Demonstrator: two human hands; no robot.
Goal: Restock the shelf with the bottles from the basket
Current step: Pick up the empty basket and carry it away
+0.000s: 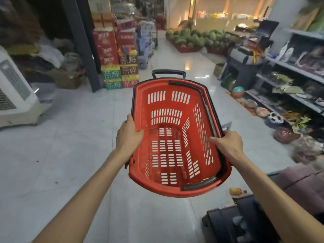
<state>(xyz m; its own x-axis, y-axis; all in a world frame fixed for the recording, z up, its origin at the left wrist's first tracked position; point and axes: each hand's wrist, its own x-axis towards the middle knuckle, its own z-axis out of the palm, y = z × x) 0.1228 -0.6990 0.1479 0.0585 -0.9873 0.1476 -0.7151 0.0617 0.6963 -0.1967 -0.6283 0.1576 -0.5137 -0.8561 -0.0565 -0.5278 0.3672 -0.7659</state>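
Note:
I hold a red plastic basket (175, 189) with black handles out in front of me, above the tiled floor. Nothing lies inside it; I see no bottles. My left hand (128, 135) grips the basket's left rim, fingers hooked over the edge. My right hand (227, 142) clasps the right rim by the folded black handle. A shelf (296, 67) with mixed goods runs along the right side, beyond the basket.
Stacked red and green drink cartons (121, 67) stand by a dark pillar ahead left. A white air cooler (15, 95) sits at far left. Watermelons (194, 38) pile up at the back. Balls and goods (275, 118) lie on the floor under the shelf. Dark items (245, 220) sit near my right.

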